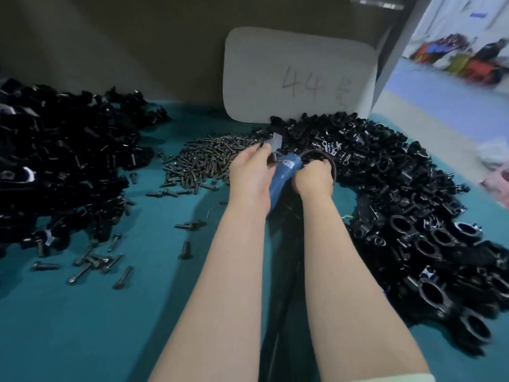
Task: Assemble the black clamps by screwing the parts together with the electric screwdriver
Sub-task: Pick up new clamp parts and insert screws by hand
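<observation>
1. Above the teal bench (pixel 82 326), our left hand (pixel 250 175) pinches a black clamp part (pixel 274 146); our right hand (pixel 314 180) wraps the blue electric screwdriver (pixel 285 175).
2. We judge the part rigid, light and slick, best held by its flat sides.

Left hand (pixel 252 172) pinching black clamp part (pixel 274 146), right hand (pixel 314 179) gripping blue screwdriver (pixel 283 175)

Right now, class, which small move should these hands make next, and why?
Probably press the clamp part onto the screwdriver tip and drive. The left hand pinches the part at the tool's far end; the right hand grips its blue body. The contact point is hidden.
</observation>
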`<state>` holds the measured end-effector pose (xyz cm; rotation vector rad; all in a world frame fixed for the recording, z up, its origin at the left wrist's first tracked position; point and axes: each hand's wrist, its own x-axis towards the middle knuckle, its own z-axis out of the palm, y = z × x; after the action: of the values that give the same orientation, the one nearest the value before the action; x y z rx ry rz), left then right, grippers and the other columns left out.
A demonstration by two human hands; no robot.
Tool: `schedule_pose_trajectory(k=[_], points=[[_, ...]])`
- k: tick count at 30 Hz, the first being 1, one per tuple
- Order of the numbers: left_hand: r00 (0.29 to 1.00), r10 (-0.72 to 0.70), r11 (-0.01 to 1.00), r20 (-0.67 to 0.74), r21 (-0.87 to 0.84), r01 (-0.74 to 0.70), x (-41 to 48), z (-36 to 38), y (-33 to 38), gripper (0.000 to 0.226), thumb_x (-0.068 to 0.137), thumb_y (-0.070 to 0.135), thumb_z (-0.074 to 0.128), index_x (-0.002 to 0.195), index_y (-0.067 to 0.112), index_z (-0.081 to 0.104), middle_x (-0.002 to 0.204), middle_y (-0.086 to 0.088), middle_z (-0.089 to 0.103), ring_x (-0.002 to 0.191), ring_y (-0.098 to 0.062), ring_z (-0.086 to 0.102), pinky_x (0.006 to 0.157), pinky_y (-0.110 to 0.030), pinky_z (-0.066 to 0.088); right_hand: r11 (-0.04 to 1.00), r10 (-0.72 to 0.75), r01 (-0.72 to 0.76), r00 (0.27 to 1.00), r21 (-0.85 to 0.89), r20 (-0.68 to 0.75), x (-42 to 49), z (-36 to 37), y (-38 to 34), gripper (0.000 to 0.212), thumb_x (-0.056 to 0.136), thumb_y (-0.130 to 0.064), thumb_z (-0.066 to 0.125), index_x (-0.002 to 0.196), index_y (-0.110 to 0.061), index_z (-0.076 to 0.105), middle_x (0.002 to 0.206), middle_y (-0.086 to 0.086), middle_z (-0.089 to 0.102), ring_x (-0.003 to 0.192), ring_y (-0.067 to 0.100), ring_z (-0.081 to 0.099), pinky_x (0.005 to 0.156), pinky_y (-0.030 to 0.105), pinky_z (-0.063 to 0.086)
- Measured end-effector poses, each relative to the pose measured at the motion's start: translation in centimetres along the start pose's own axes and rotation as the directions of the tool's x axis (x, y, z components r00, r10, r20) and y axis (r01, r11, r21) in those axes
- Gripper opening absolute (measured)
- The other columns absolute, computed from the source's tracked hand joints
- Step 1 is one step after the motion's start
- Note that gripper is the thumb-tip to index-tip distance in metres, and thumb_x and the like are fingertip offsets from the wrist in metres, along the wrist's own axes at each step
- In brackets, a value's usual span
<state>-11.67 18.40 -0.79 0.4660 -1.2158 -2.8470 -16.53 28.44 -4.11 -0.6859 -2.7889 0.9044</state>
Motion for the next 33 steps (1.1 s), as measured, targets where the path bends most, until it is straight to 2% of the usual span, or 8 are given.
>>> schedule_pose_trajectory(k=[3, 5, 9, 14, 18, 24, 28, 33], points=[[1.000, 0.007, 1.000, 0.005, 0.002, -0.007, 0.2, 0.0, -0.2, 0.024, 0.097, 0.004, 0.053, 0.122, 0.006, 0.056, 0.093, -0.001, 0.057, 0.078, -0.007, 0.058, 0.086, -0.023, 0.054, 0.999, 0.021, -0.019, 0.999, -0.049, 0.037, 0.2, -0.1, -0.1, 0.041, 0.097, -0.010, 0.041, 0.136, 0.002, 0.044, 0.160, 0.005, 0.007, 0.131, 0.033, 0.039, 0.102, 0.037, 0.036], [1.000, -0.011, 1.000, 0.019, -0.012, 0.011, 0.1, 0.0, -0.2, 0.029, 0.098, 0.005, 0.053, 0.127, 0.006, 0.054, 0.099, -0.003, 0.054, 0.086, -0.010, 0.058, 0.098, -0.032, 0.051, 0.997, 0.029, -0.026, 0.999, -0.070, 0.042, 0.1, 0.0, -0.3, 0.042, 0.097, -0.011, 0.042, 0.138, 0.001, 0.043, 0.161, 0.003, 0.004, 0.131, 0.032, 0.037, 0.101, 0.037, 0.036], [0.997, -0.064, 0.996, 0.040, -0.058, 0.067, 0.2, -0.6, 0.0, 0.016, 0.100, 0.007, 0.050, 0.114, 0.013, 0.053, 0.121, -0.017, 0.055, 0.107, -0.032, 0.064, 0.080, -0.027, 0.058, 0.999, 0.021, -0.021, 1.000, -0.036, -0.010, -0.1, 0.4, 0.3, 0.044, 0.098, -0.014, 0.043, 0.139, 0.001, 0.041, 0.159, -0.001, 0.011, 0.131, 0.032, 0.032, 0.101, 0.037, 0.035], [0.988, -0.128, 0.991, 0.084, -0.037, 0.131, -0.1, -1.2, 0.0, 0.010, 0.102, 0.008, 0.047, 0.094, 0.012, 0.051, 0.090, -0.017, 0.068, 0.074, -0.019, 0.069, 0.060, -0.021, 0.058, 0.996, 0.029, -0.029, 1.000, -0.081, -0.001, 0.4, 0.3, 0.4, 0.049, 0.094, -0.009, 0.050, 0.141, -0.004, 0.038, 0.159, -0.003, 0.010, 0.133, 0.033, 0.026, 0.100, 0.034, 0.035], [0.985, -0.119, 0.993, 0.128, 0.007, 0.119, 0.0, -1.3, -0.1, 0.015, 0.099, -0.002, 0.045, 0.090, 0.006, 0.054, 0.087, -0.014, 0.068, 0.073, -0.017, 0.068, 0.058, -0.020, 0.057, 0.997, 0.017, -0.015, 1.000, -0.076, 0.023, 0.7, 0.2, 0.3, 0.057, 0.095, -0.010, 0.050, 0.146, -0.003, 0.028, 0.160, -0.001, 0.008, 0.136, 0.032, 0.027, 0.103, 0.037, 0.033], [0.987, -0.118, 0.991, 0.110, -0.057, 0.125, -0.2, -1.1, 0.4, 0.008, 0.093, -0.005, 0.057, 0.098, 0.000, 0.052, 0.080, -0.011, 0.061, 0.066, -0.013, 0.060, 0.054, -0.016, 0.054, 0.999, 0.010, -0.007, 0.996, 0.032, -0.088, 0.5, 0.7, 0.3, 0.050, 0.095, -0.013, 0.043, 0.143, -0.005, 0.032, 0.157, -0.002, 0.019, 0.130, 0.033, 0.028, 0.103, 0.038, 0.032], [0.985, -0.138, 0.986, 0.105, -0.075, 0.146, -0.5, -1.3, 0.5, 0.011, 0.098, 0.012, 0.056, 0.094, 0.004, 0.049, 0.074, -0.012, 0.064, 0.060, -0.014, 0.063, 0.054, -0.019, 0.056, 0.981, 0.087, -0.082, 0.996, 0.174, -0.018, 0.4, 0.6, -0.1, 0.049, 0.093, -0.009, 0.042, 0.141, -0.006, 0.035, 0.155, 0.006, 0.016, 0.133, 0.035, 0.026, 0.109, 0.042, 0.027], [0.979, -0.165, 0.984, 0.121, -0.051, 0.172, -0.5, -1.7, 0.8, 0.033, 0.101, 0.037, 0.045, 0.113, 0.007, 0.052, 0.076, -0.010, 0.070, 0.065, -0.017, 0.070, 0.061, -0.026, 0.059, 0.986, 0.112, -0.112, 0.994, 0.127, 0.007, 0.3, 0.6, -0.4, 0.049, 0.093, -0.010, 0.042, 0.142, -0.007, 0.037, 0.159, 0.001, 0.007, 0.136, 0.036, 0.023, 0.111, 0.042, 0.027]])
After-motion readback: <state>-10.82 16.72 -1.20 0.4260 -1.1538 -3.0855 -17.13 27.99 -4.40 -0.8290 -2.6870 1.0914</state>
